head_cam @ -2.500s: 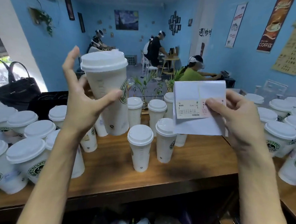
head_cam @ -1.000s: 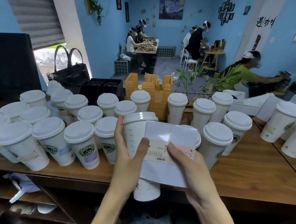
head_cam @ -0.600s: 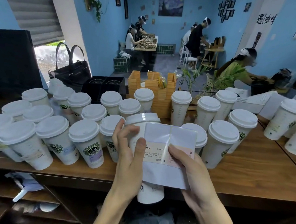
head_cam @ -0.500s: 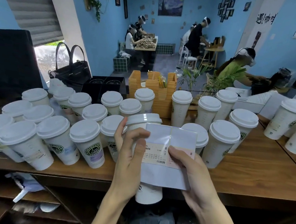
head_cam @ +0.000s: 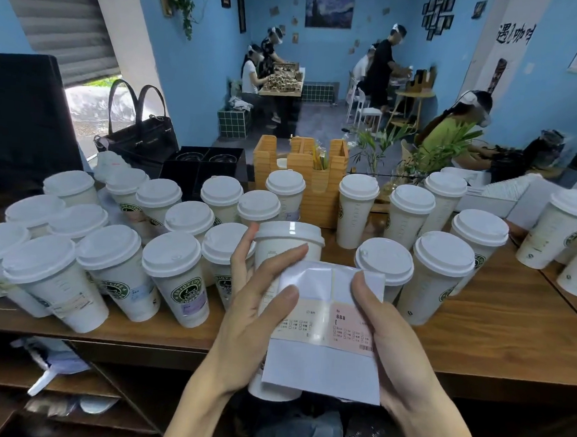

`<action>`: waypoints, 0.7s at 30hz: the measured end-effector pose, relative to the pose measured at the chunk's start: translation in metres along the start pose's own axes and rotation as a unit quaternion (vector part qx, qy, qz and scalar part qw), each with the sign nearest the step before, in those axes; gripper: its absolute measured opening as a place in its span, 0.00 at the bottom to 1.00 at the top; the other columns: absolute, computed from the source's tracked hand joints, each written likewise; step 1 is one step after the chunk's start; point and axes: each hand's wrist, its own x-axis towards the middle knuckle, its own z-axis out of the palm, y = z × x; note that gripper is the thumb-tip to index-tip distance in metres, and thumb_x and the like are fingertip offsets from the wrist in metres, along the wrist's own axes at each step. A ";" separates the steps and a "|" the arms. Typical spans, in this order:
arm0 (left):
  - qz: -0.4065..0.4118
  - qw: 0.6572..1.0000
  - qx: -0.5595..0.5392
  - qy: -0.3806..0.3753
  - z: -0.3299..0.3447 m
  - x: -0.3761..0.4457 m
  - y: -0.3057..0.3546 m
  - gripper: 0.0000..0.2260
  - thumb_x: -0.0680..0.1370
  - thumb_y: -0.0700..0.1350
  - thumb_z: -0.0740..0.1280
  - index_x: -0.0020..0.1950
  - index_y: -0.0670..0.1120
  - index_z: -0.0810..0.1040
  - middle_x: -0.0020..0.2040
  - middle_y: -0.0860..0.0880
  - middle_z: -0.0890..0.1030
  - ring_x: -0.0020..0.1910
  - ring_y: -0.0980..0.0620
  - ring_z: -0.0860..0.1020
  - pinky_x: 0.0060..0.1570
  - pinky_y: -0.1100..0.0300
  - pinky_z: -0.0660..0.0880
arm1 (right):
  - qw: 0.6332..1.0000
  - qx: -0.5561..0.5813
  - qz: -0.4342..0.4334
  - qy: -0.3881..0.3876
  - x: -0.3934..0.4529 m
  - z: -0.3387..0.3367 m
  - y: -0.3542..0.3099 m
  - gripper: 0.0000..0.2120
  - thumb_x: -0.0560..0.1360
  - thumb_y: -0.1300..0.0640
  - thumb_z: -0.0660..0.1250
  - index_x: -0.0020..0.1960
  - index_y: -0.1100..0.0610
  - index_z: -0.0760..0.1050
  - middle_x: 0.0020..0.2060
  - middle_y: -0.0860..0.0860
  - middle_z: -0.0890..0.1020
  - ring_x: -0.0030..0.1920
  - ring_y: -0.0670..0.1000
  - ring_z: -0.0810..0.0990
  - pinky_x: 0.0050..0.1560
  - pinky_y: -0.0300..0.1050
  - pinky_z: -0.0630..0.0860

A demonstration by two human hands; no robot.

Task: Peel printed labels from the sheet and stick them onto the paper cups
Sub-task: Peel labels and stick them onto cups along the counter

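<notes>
The left hand (head_cam: pixel 257 314) grips a lidded paper cup (head_cam: pixel 287 243) above the counter's (head_cam: pixel 496 335) edge, thumb seemingly picking at a label (head_cam: pixel 302 324). The right hand (head_cam: pixel 386 339) holds the thin, floppy label sheet (head_cam: pixel 322 369) against the cup. Labels lift best from a corner.

Even, fairly bright indoor light, with daylight spilling in under the roller shutter (head_cam: pixel 56 18) at upper left – that gap is blown out white. A small glare spot sits on the held cup's lid (head_cam: pixel 289 233). Wide-angle bending curves the frame edges – distant figures look soft, the lower shelves dim
</notes>
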 end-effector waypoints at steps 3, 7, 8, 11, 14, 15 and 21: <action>0.009 1.000 0.022 0.014 -0.001 -0.001 -0.002 0.18 0.75 0.59 0.67 0.65 0.71 0.76 0.80 0.66 0.52 0.79 0.67 0.55 0.69 0.76 0.60 | 1.000 -0.024 -0.011 -0.012 -0.003 0.003 0.000 0.14 0.79 0.51 0.69 0.57 0.59 0.86 0.56 0.64 0.85 0.55 0.62 0.86 0.48 0.51 0.84; 0.005 0.999 0.014 0.030 -0.003 0.000 -0.004 0.16 0.76 0.59 0.66 0.64 0.71 0.77 0.79 0.68 0.54 0.78 0.68 0.55 0.66 0.78 0.59 | 0.996 -0.074 -0.023 -0.041 -0.002 0.002 0.003 0.14 0.72 0.55 0.70 0.54 0.58 0.87 0.54 0.63 0.86 0.51 0.58 0.88 0.48 0.46 0.84; 0.005 0.999 0.011 0.030 -0.004 0.000 -0.004 0.16 0.77 0.59 0.65 0.64 0.71 0.77 0.79 0.68 0.55 0.78 0.69 0.55 0.66 0.78 0.59 | 0.996 -0.079 -0.025 -0.042 -0.001 0.000 0.003 0.14 0.72 0.55 0.70 0.54 0.58 0.87 0.54 0.63 0.86 0.51 0.58 0.88 0.48 0.46 0.84; -0.007 0.999 -0.005 0.033 -0.004 0.000 -0.001 0.15 0.78 0.61 0.61 0.63 0.72 0.77 0.79 0.66 0.55 0.76 0.73 0.55 0.64 0.80 0.58 | 0.995 -0.085 -0.027 -0.045 0.001 -0.002 0.006 0.15 0.72 0.54 0.73 0.54 0.62 0.87 0.54 0.64 0.86 0.52 0.59 0.87 0.49 0.47 0.84; 0.010 0.999 0.011 0.048 -0.004 0.001 -0.002 0.15 0.79 0.59 0.61 0.65 0.71 0.76 0.80 0.62 0.56 0.79 0.69 0.53 0.68 0.78 0.57 | 0.995 -0.072 -0.033 -0.062 0.002 -0.001 0.012 0.26 0.66 0.49 0.82 0.58 0.63 0.84 0.57 0.66 0.84 0.56 0.63 0.85 0.59 0.56 0.82; 0.019 0.998 0.014 0.053 -0.004 0.000 -0.004 0.15 0.79 0.58 0.62 0.65 0.71 0.76 0.81 0.61 0.57 0.80 0.66 0.52 0.70 0.76 0.57 | 0.995 -0.064 -0.034 -0.070 0.002 0.000 0.013 0.29 0.65 0.48 0.84 0.59 0.63 0.84 0.59 0.66 0.84 0.58 0.64 0.84 0.62 0.59 0.80; 0.031 0.996 0.017 0.083 0.000 -0.002 -0.004 0.06 0.78 0.56 0.66 0.53 0.66 0.75 0.80 0.60 0.59 0.79 0.63 0.58 0.69 0.73 0.60 | 0.994 -0.041 -0.047 -0.093 0.005 0.007 0.024 0.29 0.64 0.49 0.85 0.60 0.63 0.83 0.57 0.65 0.84 0.55 0.59 0.85 0.54 0.49 0.82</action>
